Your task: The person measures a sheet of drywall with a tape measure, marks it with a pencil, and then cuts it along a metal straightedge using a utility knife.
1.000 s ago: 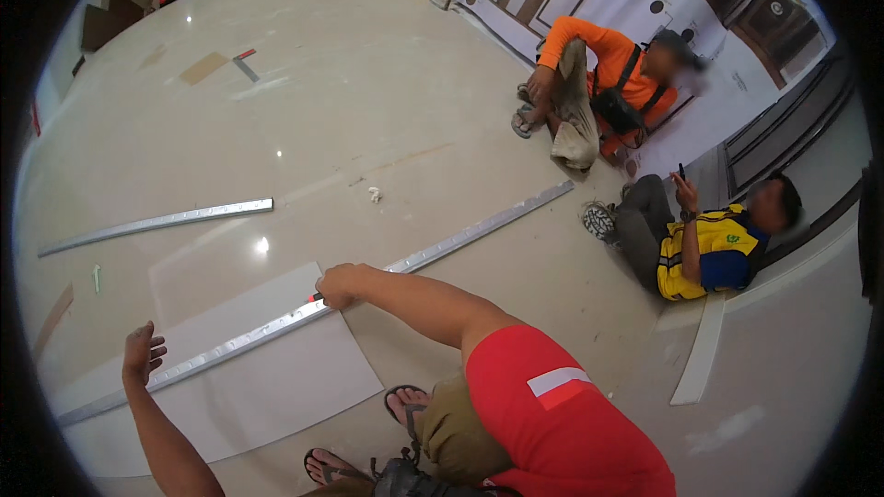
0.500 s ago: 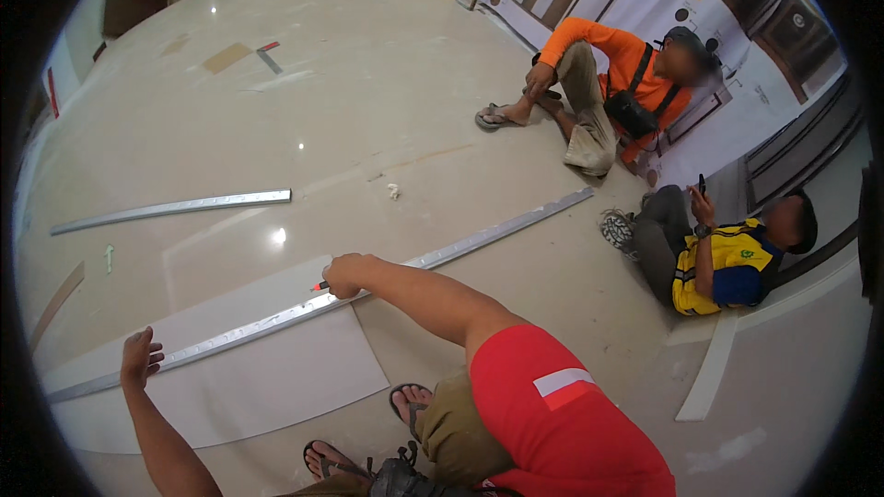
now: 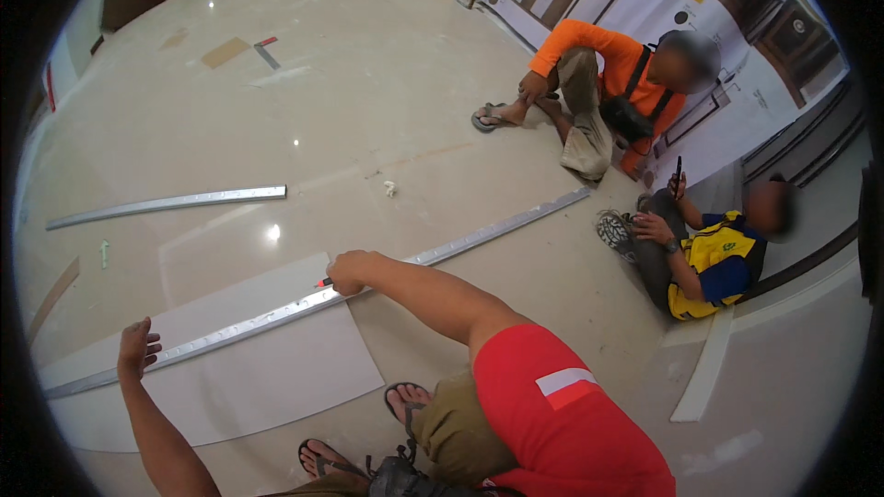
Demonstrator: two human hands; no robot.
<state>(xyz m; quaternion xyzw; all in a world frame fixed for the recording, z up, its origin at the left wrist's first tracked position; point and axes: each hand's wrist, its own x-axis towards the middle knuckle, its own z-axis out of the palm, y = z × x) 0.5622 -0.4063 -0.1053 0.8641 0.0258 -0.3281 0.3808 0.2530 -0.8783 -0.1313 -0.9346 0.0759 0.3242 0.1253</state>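
A long silver metal channel (image 3: 238, 329) with a row of holes lies slantwise across a pale flat board (image 3: 267, 377) on the floor. Its far end runs past the board towards two seated people. Near its left end, my left hand (image 3: 136, 350) is held at the channel's edge, fingers slightly bent and apart, gripping nothing; whether it touches the metal I cannot tell. Farther along, my right hand (image 3: 354, 272) is closed round a red and black pencil (image 3: 324, 283). The pencil's end sticks out leftward just above the channel and board.
A shorter metal channel (image 3: 175, 206) lies beyond the board. At right sit a person in orange (image 3: 631, 74) and a person in a yellow and blue top (image 3: 718, 262) holding a phone (image 3: 680, 170). A square tool (image 3: 267, 53) and brown sheet (image 3: 226, 52) lie farther off.
My hands have hardly moved, and the pencil is still in my right hand. The person in yellow and blue has leaned forward, with both hands now out front near the phone.
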